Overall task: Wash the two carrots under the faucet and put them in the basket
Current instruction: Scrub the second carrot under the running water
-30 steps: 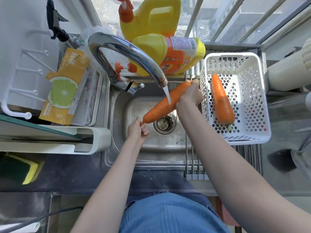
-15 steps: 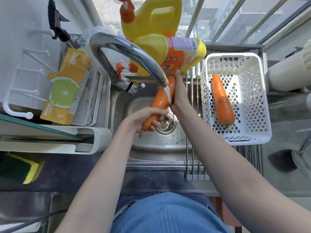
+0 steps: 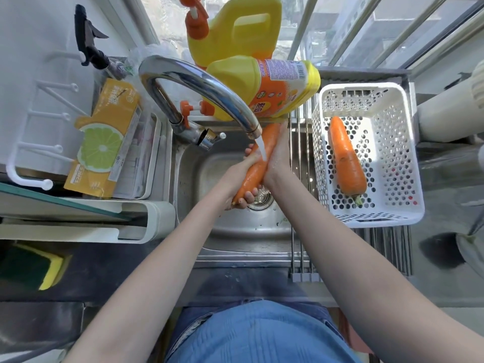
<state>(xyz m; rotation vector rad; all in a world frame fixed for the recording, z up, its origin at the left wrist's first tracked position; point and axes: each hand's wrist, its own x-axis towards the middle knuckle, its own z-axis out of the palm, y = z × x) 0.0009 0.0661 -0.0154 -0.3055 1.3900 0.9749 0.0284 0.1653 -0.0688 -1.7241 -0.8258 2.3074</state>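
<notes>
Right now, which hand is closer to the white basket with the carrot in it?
Right. The right hand presses the carrot being washed from the side facing the basket; the left hand grips that carrot from the far side, over the sink.

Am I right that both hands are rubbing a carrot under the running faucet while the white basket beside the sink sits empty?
Not quite: the head view shows the white basket already holding a second carrot. The rest holds: left hand and right hand work the carrot under the running faucet.
</notes>
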